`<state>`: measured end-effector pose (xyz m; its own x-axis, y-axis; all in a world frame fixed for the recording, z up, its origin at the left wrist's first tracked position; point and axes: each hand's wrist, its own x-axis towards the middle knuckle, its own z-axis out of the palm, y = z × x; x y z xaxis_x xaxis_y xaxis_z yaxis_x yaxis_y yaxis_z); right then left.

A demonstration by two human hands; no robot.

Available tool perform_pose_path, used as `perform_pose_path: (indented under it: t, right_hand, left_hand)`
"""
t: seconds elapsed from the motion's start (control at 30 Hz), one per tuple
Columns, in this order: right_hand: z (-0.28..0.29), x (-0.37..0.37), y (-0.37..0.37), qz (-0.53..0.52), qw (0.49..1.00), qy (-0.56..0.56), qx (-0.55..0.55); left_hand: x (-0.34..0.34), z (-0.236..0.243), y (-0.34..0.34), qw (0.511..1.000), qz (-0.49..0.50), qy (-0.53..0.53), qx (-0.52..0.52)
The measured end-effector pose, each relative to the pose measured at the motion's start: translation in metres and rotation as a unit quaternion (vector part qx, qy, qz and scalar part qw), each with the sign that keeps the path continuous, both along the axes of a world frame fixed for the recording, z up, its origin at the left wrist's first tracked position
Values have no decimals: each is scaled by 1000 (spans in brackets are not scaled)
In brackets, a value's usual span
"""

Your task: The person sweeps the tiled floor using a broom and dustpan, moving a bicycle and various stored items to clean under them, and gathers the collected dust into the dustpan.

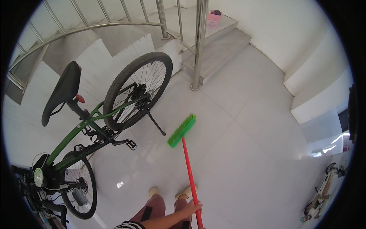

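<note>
Sweeping by the bike
My left hand [190, 209] had its fingers wrapped round the red broom handle [189, 171], low in frame, green head [182, 130] angled toward the bicycle [99, 126] so the bristles met the floor [248, 152].

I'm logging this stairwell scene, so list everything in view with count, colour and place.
broom: one, green bristle head on a red handle, on the floor at centre.
bicycle: one, green frame, black saddle and tyres, on its kickstand at left.
stair railing: one, shiny metal, post at top centre, rail curving left.
stairs: one flight, pale grey, top centre.
pink box: one, on an upper step.
floor: glossy white tiles.
small scooter: one, white, right edge.
feet: two, in pale slippers, bottom centre.
hands: one visible, gripping the red handle low down; which one cannot be told.
</note>
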<state>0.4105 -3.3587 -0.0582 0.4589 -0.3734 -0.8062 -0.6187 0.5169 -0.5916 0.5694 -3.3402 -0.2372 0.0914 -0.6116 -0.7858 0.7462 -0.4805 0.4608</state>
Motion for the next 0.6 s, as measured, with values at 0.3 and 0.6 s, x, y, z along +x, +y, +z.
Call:
perform_pose_path:
  t: [0.3, 0.6]
  right_hand:
    - [-54, 202, -216, 59, 995, -6, 76]
    - [-97, 340, -336, 7, 991, -37, 132]
  left_hand:
    - [217, -67, -192, 995, 37, -88, 14]
    - [363, -90, -316, 983, 33, -160, 82]
